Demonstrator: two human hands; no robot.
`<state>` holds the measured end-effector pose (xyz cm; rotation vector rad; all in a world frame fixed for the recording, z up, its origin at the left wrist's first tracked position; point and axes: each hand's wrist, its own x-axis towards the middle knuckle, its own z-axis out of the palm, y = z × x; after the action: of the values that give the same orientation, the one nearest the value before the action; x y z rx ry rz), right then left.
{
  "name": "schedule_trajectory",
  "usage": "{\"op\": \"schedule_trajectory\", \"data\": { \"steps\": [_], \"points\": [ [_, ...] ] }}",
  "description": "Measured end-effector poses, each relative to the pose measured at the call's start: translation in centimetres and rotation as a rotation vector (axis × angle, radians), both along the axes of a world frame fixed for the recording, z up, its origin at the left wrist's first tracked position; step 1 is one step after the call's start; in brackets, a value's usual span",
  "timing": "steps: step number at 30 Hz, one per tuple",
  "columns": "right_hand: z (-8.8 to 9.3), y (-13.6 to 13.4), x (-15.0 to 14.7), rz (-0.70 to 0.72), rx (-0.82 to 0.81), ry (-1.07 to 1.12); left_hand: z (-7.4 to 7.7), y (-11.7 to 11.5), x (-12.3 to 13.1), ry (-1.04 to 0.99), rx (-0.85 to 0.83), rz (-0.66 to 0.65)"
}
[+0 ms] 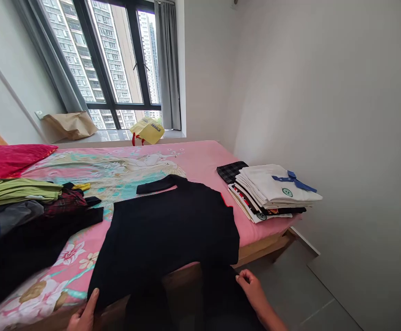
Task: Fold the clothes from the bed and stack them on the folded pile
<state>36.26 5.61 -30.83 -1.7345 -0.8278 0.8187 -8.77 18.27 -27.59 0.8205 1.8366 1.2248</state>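
Note:
A black shirt (173, 225) lies spread across the near side of the bed, its collar toward the far right and one sleeve stretched out at the far edge. My left hand (85, 315) pinches the shirt's near left hem corner between thumb and fingers. Over the bed's front edge, my right hand (252, 289) is closed with thumb and fingertips on black fabric at the shirt's near right, apparently the other sleeve. Where that sleeve ends is hard to see against my dark trousers.
Folded clothes (276, 188) are stacked on the bed's right corner. A loose heap of clothes (24, 202) covers the left side, beside a red pillow (14, 158). On the windowsill stand a brown paper bag (71, 125) and a yellow bag (148, 131). A wall (324, 115) borders the right.

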Motion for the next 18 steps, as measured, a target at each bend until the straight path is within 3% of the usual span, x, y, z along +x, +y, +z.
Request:
{"op": "schedule_trajectory", "data": {
  "steps": [4, 7, 13, 18],
  "points": [
    [4.0, -0.5, -0.8, -0.027, 0.047, 0.044, 1.7, 0.1, 0.6, -0.438, -0.119, 0.14],
    [6.1, -2.2, -1.0, 0.059, 0.043, 0.109, 2.7, -0.5, -0.1, -0.529, -0.084, 0.18],
    [6.2, -6.7, -1.9, 0.334, -0.31, 0.229, 2.8, -1.5, -0.9, -0.515, -0.117, 0.146],
    [7.1, -8.2, -5.5, 0.381, -0.234, 0.059, 2.1, -1.1, -1.1, -0.513, -0.07, 0.118]
  ]
}}
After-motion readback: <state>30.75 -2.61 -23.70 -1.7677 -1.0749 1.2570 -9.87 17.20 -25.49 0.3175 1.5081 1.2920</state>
